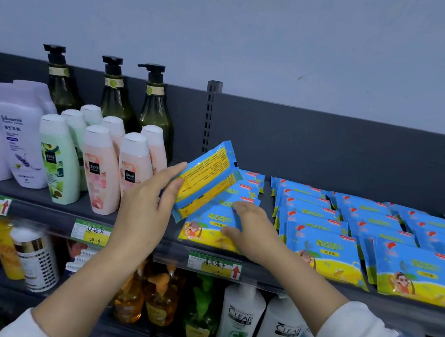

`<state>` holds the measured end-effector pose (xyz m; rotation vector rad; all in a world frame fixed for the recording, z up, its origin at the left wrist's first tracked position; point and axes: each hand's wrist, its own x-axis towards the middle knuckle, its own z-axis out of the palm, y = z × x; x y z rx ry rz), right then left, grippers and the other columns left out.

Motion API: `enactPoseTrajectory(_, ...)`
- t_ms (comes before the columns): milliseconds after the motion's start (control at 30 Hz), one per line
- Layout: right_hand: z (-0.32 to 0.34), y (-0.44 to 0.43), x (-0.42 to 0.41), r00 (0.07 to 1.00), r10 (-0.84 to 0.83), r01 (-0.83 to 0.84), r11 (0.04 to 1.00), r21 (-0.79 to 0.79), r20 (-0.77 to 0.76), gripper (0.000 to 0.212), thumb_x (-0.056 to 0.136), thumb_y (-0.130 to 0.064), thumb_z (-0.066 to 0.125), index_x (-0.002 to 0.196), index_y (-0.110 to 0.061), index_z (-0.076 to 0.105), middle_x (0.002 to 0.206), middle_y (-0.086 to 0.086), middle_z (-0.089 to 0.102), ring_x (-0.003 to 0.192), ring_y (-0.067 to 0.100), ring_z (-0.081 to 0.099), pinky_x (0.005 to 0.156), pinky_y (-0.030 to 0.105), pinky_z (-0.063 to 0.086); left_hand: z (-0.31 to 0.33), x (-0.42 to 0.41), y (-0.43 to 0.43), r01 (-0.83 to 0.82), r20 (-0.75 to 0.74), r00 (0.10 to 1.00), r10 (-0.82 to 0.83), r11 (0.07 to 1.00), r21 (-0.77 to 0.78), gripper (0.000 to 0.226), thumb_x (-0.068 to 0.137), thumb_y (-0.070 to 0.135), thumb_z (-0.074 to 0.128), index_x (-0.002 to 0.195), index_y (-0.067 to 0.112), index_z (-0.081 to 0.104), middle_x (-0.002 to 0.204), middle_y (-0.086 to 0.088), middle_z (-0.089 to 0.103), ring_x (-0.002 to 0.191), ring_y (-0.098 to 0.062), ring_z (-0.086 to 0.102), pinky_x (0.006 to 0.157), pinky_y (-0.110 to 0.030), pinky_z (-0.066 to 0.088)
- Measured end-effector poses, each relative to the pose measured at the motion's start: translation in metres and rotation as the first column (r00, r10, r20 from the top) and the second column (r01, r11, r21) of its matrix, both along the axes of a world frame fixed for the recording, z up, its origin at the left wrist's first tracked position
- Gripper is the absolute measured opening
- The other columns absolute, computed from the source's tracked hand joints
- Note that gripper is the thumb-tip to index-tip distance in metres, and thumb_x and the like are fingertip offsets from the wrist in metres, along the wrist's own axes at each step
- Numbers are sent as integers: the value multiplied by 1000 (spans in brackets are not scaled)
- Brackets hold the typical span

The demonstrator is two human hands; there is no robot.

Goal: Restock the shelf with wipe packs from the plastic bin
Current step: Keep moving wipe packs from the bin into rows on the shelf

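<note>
L hand (145, 211) pinches a blue-and-yellow plastic wipe pack (208, 177) by its left end, thumb on the near face, fingers behind. Pack is in the air, tilted w/ its right end higher, yellow text side toward cam, just above the leftmost row of wipe packs (250, 189).

R hand (251, 236) is on the front pack (203, 230) of that row. Fingers curl over its top edge and the thumb is on the printed face, so it's gripping it.

Dark grey metal shelf (298, 288), top tier:
- right half: same blue/yellow packs in rows front to back, overlapped like shingles, printed side up. Second row (317, 240) and third row (416, 272) are full to the front edge; more rows at far right are cut by the frame.
- left half: upright pink lotion bottles (102, 173), pale green bottles (57, 161), lilac bottles (20, 144), and dark green pump bottles (154, 112) at the back.

Green-and-yellow price label (214, 265) is on the rail below the leftmost row.

Tier below holds white CLEAR shampoo bottles (240, 321) and orange pump bottles (161, 297); the rest is too blurred to ID.
</note>
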<state>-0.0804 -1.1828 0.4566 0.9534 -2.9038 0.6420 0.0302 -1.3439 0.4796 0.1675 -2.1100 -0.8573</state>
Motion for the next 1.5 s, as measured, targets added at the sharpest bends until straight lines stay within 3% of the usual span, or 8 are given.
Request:
enactPoseTrajectory(167,21,19,2,985,-171,158,843,-514,23,44,96,-23,49,138,-12,42,136,4,48,127,18,43,105,29,34,5,-1,4,37,4,999,-37,999,19,33,96,27,48,128,30,55,85,-4,67,61,0,55,51,-12,37)
enactPoseTrajectory(267,45,27,15,928,-12,307,590,-747,372,32,95,-39,48,115,-16,58,113,-1,61,95,13,61,80,26,51,6,-4,12,-3,42,999,7,995,-102,38,97,31,46,135,31,46,82,6,65,63,-13,54,54,-23,35)
enactPoseTrajectory(400,59,38,18,654,365,526,410,-745,663,28,91,-37,57,98,-10,60,86,4,72,72,20,71,64,27,59,-6,-15,24,80,-81,989,-127,898,-433,27,90,27,54,114,17,58,102,-5,69,93,-18,60,79,-22,43)
enactPoseTrajectory(567,43,53,13,710,295,555,324,-766,639,50,82,11,59,126,-10,49,109,7,62,81,19,69,64,28,60,-23,-31,19,216,-28,958,-287,777,-591,28,83,30,54,101,12,66,112,-6,68,114,-18,49,96,-33,39)
enactPoseTrajectory(833,33,73,16,827,193,455,321,-831,527,51,82,10,60,124,-19,55,107,2,64,81,17,65,59,22,52,-10,-27,34,252,52,966,-252,968,3,54,82,34,68,128,39,41,136,21,36,119,15,31,92,6,20)
enactPoseTrajectory(1033,47,82,20,948,105,211,498,-841,300,41,78,5,68,98,-31,65,100,-5,62,80,11,59,70,21,51,11,-43,50,301,171,945,-280,946,-117,62,85,29,66,140,29,38,121,23,45,119,-2,41,99,-17,30)
enactPoseTrajectory(1300,89,103,17,969,159,100,445,-890,189,54,76,0,72,124,-16,52,99,3,65,70,5,67,62,12,51,28,-53,93,414,-44,901,-431,827,380,79,79,7,72,128,53,30,85,5,71,78,-22,68,79,-39,55)
enactPoseTrajectory(1500,57,125,8,949,150,103,678,-727,275,33,81,-6,70,110,-16,60,108,11,67,86,8,62,60,16,53,26,-58,121,364,-178,928,-327,694,621,49,79,3,70,114,30,48,92,-4,65,76,-15,69,58,-27,57)
